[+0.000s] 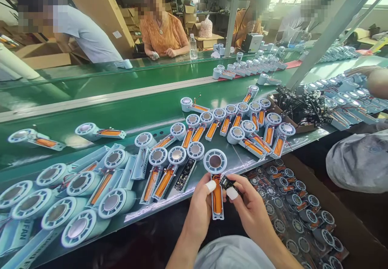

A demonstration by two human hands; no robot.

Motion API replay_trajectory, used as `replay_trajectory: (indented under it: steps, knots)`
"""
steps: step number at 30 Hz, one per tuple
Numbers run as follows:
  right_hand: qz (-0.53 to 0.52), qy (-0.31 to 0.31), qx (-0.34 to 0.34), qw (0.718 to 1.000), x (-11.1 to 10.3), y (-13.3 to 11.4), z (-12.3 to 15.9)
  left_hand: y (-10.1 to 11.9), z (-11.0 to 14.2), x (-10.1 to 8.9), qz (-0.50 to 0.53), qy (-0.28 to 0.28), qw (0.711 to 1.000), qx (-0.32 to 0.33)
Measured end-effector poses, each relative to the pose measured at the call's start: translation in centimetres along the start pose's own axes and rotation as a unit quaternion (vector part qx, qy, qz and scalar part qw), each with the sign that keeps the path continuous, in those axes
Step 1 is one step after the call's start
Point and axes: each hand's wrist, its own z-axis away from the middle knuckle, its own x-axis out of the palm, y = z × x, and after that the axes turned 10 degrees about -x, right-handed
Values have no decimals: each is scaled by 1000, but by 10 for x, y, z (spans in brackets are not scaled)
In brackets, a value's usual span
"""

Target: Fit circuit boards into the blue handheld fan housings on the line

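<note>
My left hand (198, 204) is closed around a light blue handheld fan body (215, 161), its round head up and its open handle pointing down toward me. An orange battery (217, 204) and thin wires show inside the handle. Between the thumb and fingers of my right hand (247, 198) is a small black circuit board (226, 183), tilted beside the top of the handle. White covers sit on both thumbs. Just left of the held fan lies another fan body with a black circuit board (185, 175) in its handle.
Many fan bodies (176, 155) lie along the green table's near edge, with more at left (80, 225). A box of black circuit boards (298, 107) stands at right. Below is a carton of fan parts (292, 204). Co-workers sit opposite; a co-worker's arm (377, 81) reaches in at right.
</note>
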Motion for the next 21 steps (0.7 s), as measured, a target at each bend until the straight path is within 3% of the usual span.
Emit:
replay_trajectory:
  steps: [2, 7, 13, 21]
  knots:
    - [46, -7, -40, 998, -4, 1, 2, 4, 2, 3, 25, -6, 1000, -15]
    - [119, -69, -111, 984, -12, -1, 4, 5, 3, 8, 11, 46, 999, -22]
    - [146, -75, -172, 971, -17, -2, 0, 3, 4, 10, 6, 60, 998, -25]
    - [215, -104, -225, 945, -16, -2, 4, -4, -2, 14, -85, 170, 982, 15]
